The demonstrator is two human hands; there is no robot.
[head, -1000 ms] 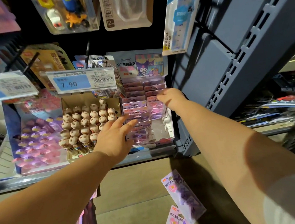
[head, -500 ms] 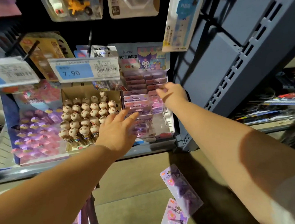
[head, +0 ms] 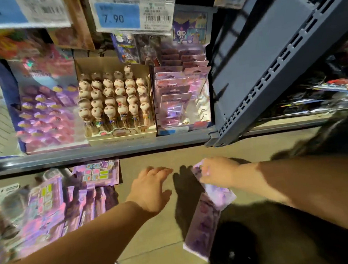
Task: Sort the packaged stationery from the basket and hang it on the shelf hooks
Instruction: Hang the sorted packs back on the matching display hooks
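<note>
Shelf (head: 100,153): grey; front edge ran left to right across the far side.
Floor (head: 156,237): tan, bare between the forearms.
Display tray (head: 185,126): far right on the shelf; pink-headed packs stood in rows.
Second pack (head: 201,231): lilac, lay near right on the floor.
Purple pack (head: 220,196): glossy lilac card, blurred print; low over the floor, overlapping the second pack's far end.
Right hand (head: 217,171): fingers curled over the purple pack's far end, gripping it.
Left hand (head: 150,188): fingers spread, held nothing, apart from the pack.
</note>
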